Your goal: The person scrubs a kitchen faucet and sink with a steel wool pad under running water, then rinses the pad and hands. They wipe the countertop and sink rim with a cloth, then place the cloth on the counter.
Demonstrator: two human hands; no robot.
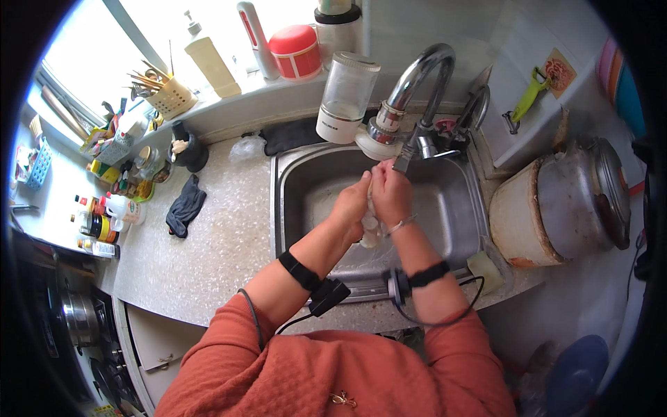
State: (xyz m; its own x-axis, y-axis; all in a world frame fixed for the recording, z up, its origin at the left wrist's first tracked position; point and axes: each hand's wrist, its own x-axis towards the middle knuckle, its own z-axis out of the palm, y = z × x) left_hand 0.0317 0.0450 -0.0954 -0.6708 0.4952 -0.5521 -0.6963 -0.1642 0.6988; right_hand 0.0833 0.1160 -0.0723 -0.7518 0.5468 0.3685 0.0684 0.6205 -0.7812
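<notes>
Over the stainless steel sink (443,250), my left hand (351,203) and my right hand (391,193) are close together just below the tap's filter head (383,138). Both are closed around a pale, whitish item (370,229), which shows between the palms and hangs below them; its kind cannot be told. The fingertips of my right hand are beside the small square lower spout (403,160). Above the sink's back rim rises the curved chrome faucet (424,57). Each forearm wears a black strap with a cable.
On the left counter lie a dark cloth (187,206) and a stone mortar (190,151). A clear plastic bag (247,148) is by the back ledge. Right of the sink are a sponge (484,271) and a large metal pot (568,203). A clear canister (348,96) stands behind the sink.
</notes>
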